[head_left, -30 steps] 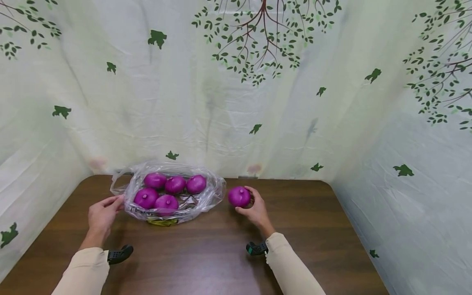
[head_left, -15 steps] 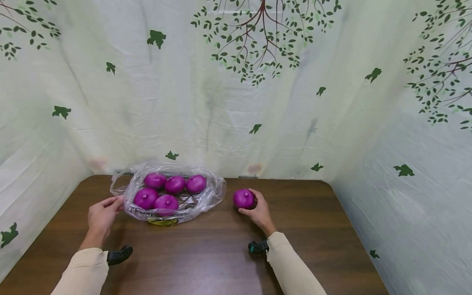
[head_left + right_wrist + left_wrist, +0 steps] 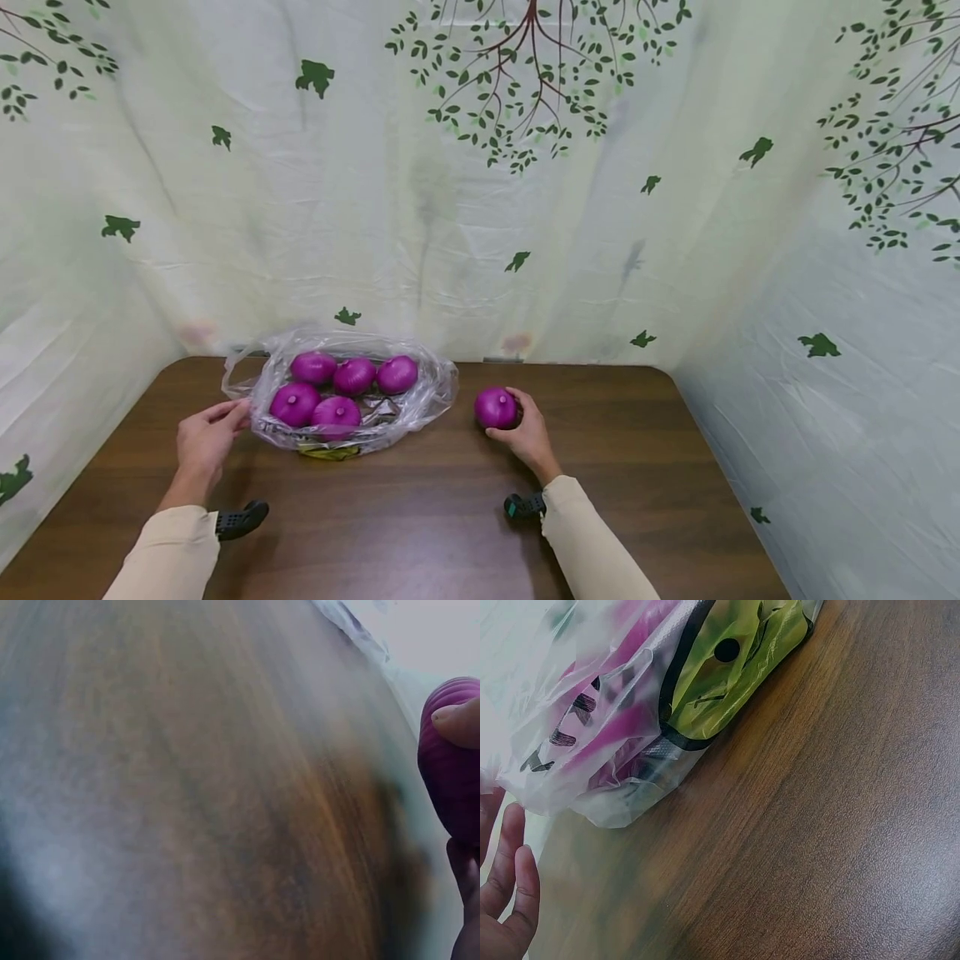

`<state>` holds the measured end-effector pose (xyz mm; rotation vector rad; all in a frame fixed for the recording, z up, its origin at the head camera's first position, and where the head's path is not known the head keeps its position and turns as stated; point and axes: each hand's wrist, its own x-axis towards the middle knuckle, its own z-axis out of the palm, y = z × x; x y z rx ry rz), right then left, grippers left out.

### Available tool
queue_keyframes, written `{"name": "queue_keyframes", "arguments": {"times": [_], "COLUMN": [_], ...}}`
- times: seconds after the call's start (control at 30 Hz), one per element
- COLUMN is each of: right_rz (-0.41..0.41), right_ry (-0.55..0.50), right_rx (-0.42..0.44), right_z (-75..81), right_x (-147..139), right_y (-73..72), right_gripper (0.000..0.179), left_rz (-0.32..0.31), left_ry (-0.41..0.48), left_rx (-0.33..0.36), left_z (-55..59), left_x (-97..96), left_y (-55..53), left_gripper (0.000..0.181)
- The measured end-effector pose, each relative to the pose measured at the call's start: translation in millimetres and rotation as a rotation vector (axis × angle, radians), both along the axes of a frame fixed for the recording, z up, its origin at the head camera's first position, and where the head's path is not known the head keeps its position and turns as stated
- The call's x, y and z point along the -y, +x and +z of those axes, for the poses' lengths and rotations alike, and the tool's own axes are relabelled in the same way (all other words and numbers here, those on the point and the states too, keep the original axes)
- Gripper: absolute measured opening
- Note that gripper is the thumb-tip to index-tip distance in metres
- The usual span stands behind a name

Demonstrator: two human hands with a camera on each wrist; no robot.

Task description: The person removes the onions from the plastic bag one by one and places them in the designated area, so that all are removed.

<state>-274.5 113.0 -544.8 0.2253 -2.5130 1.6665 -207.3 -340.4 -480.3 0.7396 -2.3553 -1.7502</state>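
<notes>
In the head view my right hand (image 3: 531, 435) grips a purple onion (image 3: 493, 408) over the table, right of the bag. The right wrist view shows a thumb (image 3: 459, 724) across the ridged side of this onion. My left hand (image 3: 202, 437) pinches the left edge of a clear plastic bag (image 3: 437, 398). Several more purple onions (image 3: 355, 377) sit inside the bag, in two rows, with a gap at its front right. In the left wrist view the bag's film reaches my fingers, and a yellow-green printed patch (image 3: 731, 675) marks its side.
The brown wooden table (image 3: 390, 525) runs under both arms, its back edge close behind the bag. A pale curtain (image 3: 465, 208) printed with leaves and branches hangs behind the table and along both sides. Dark devices are strapped to both wrists.
The right hand has shifted slightly right and toward me with the onion, away from the bag, then almost stopped. My left hand and the bag stay essentially in place.
</notes>
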Motion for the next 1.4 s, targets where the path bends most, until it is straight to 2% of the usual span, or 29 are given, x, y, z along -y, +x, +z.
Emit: {"name": "queue_keyframes", "arguments": {"times": [0.37, 0.67, 1.0, 1.4], "right_rz": [0.038, 0.024, 0.008, 0.015], "right_ry": [-0.069, 0.041, 0.054, 0.067], "right_rx": [0.019, -0.04, 0.008, -0.038], "right_z": [-8.5, -7.6, -10.4, -9.6], "right_x": [-1.0, -1.9, -3.0, -5.0], "right_y": [7.0, 9.5, 7.8, 6.5], "right_gripper": [0.079, 0.081, 0.082, 0.087], "left_rz": [-0.002, -0.006, -0.003, 0.0], "left_ry": [-0.029, -0.015, -0.026, -0.015], "left_rx": [0.026, 0.015, 0.027, 0.044], "left_z": [1.2, 2.4, 1.0, 0.7], "left_x": [0.0, -1.7, -1.4, -2.3], "left_y": [2.0, 2.4, 0.4, -0.3], "left_gripper": [0.063, 0.062, 0.064, 0.064]}}
